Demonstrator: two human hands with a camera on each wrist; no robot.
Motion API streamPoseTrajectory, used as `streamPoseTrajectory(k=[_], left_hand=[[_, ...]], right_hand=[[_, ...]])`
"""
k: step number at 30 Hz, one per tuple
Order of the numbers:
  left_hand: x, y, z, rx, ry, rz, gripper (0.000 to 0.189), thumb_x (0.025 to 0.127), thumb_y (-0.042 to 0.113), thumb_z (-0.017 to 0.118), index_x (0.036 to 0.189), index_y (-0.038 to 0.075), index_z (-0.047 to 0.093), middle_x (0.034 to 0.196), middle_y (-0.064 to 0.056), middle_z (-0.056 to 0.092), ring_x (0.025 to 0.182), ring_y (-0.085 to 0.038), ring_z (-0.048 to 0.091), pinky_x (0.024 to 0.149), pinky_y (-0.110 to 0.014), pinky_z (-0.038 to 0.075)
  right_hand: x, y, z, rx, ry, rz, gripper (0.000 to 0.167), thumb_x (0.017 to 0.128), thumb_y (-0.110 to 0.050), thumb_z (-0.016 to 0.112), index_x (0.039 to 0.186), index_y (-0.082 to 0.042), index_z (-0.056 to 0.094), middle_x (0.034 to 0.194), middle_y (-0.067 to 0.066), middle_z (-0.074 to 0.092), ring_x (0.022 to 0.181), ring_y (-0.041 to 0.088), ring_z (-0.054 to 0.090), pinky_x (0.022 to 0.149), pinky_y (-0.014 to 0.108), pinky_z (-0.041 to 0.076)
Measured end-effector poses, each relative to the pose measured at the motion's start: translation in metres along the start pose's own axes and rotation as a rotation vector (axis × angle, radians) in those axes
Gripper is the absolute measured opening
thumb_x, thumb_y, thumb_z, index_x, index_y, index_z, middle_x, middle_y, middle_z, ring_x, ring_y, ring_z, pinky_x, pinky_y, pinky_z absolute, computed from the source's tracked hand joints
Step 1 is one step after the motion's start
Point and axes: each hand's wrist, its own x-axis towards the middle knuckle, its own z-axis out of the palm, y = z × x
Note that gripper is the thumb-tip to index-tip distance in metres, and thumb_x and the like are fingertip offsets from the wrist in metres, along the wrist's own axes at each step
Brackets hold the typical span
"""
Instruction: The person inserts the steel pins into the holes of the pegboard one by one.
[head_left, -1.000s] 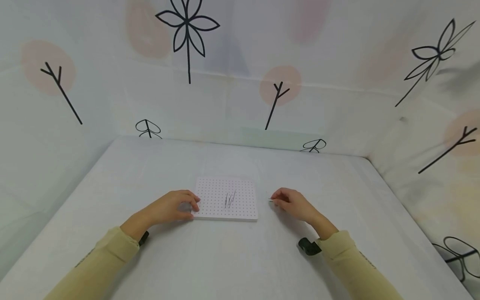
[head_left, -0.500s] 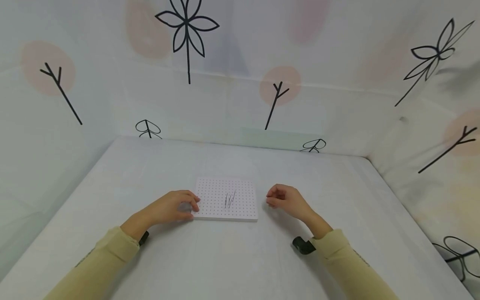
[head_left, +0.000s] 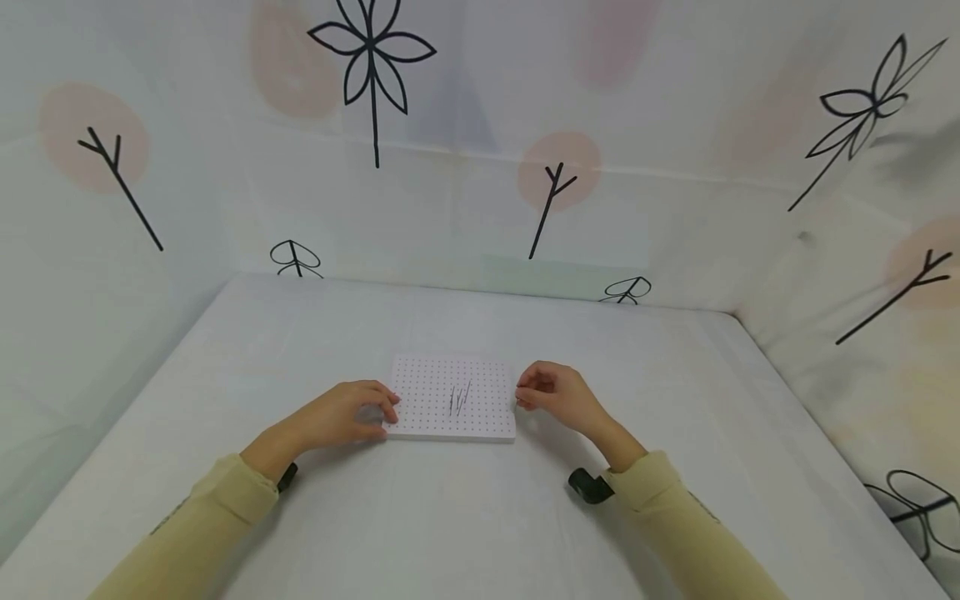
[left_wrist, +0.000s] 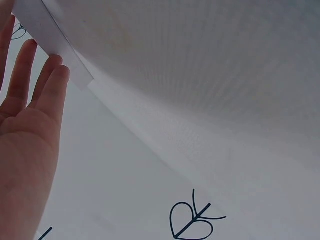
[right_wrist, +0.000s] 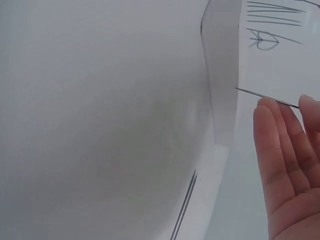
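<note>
A flat white board [head_left: 420, 421] with rows of small holes lies on the table. Several thin needles [head_left: 452, 402] stand in it right of its middle, tilted a little. My left hand [head_left: 348, 414] rests its fingertips against the board's left side, the thumb by the front corner. My right hand [head_left: 558, 397] is just off the board's right edge. Between thumb and fingertips it pinches a thin dark needle [right_wrist: 251, 93], whose point is toward the board in the right wrist view. The held needle is too fine to make out in the head view.
Two more needles [right_wrist: 184, 205] lie side by side on the white tabletop in the right wrist view. The white table [head_left: 480, 517] is closed in by hanging cloth [head_left: 450, 208] with printed plants at the back and sides.
My right hand has moved left, from well beside the board to its right edge, with the needle pinched in it. The left hand and board have stayed in place.
</note>
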Motion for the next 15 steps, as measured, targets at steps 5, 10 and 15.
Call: streamPoseTrajectory(k=[5,10,15], left_hand=[[-0.001,0.001,-0.001,-0.01,-0.002,-0.004,0.017,0.077,0.01,0.075,0.088,0.02,0.067,0.115,-0.002,0.06,0.112,-0.026,0.053,0.097,-0.046,0.039],[0.0,0.001,-0.001,-0.011,-0.003,-0.011,0.017,0.077,0.011,0.076,0.088,0.021,0.067,0.115,-0.002,0.06,0.113,-0.025,0.052,0.097,-0.045,0.039],[0.0,0.0,-0.001,-0.008,-0.005,-0.009,0.017,0.077,0.011,0.076,0.087,0.022,0.067,0.115,-0.001,0.06,0.113,-0.025,0.052,0.097,-0.046,0.039]], right_hand=[[0.004,-0.003,0.005,-0.013,0.013,0.001,0.008,0.085,-0.005,0.067,0.09,-0.003,0.061,0.078,0.005,0.063,0.07,0.018,0.063,0.067,0.035,0.054],[0.007,-0.006,0.008,-0.015,0.023,-0.034,0.009,0.084,-0.005,0.067,0.09,-0.002,0.061,0.079,0.005,0.063,0.07,0.017,0.064,0.066,0.034,0.054],[0.009,-0.012,0.013,-0.005,0.017,-0.05,0.01,0.084,-0.006,0.068,0.09,-0.002,0.061,0.079,0.006,0.064,0.07,0.017,0.063,0.066,0.034,0.054]])
